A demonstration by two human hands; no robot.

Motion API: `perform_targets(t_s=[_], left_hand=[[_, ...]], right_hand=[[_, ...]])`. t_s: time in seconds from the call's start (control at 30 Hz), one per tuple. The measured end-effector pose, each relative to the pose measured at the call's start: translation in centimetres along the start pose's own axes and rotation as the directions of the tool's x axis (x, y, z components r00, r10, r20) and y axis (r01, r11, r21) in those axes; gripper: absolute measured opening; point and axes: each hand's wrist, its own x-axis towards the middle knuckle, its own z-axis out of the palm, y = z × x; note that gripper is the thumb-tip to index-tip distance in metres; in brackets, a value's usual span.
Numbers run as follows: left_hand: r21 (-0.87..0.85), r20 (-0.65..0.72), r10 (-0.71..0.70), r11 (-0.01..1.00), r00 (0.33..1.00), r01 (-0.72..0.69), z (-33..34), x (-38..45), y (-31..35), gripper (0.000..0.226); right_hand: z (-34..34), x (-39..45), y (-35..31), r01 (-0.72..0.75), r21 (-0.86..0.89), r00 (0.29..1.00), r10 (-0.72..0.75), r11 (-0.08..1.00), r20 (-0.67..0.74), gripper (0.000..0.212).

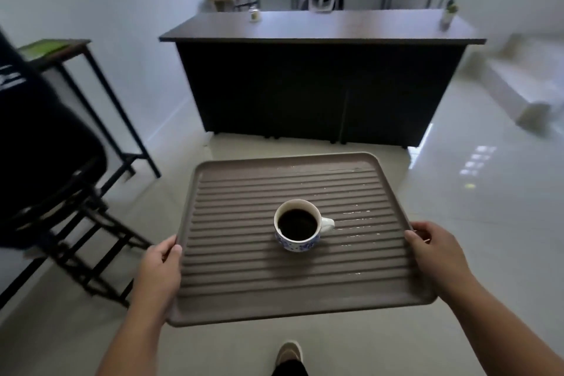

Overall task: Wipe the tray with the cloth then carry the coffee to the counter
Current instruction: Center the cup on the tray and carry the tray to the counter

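A grey-brown ribbed plastic tray [244,268] is held level above the pale tiled floor [457,223], the left hand [163,265] clamped on its left rim and the right hand [433,249] clamped on its right rim (thumbs on top, fingers curled underneath). A white cup with blue flower print [297,227], full of black coffee, stands upright near the tray's middle, between the two hands and touching neither, its handle towards the right hand. The dark counter with a brown wooden top [320,27] stands ahead, well apart from the tray.

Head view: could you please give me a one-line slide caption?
Both hands, left and right, carry a ridged tray bearing a cup of coffee toward the counter.
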Motion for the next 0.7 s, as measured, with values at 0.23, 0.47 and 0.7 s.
perform_targets(t_s=[0.23,0.47,0.7], left_hand=[[0.001,0.240,0.087,0.996,0.967,-0.089,11.3,13.7,8.5,0.029],[-0.056,0.416,0.170,0.985,0.893,-0.162,22.4,21.0,17.8,0.033],[-0.113,0.448,0.126,0.990,0.885,-0.084,34.9,28.2,24.0,0.031]], right_hand=[[-2.0,9.0,-0.7,-0.149,0.026,0.963,0.151,0.989,-0.225,0.013],[-4.1,18.8,-0.9,-0.231,0.103,0.907,0.252,0.967,-0.338,0.013],[-6.8,33.0,-0.1,-0.238,0.141,0.895,0.273,0.961,-0.353,0.009]])
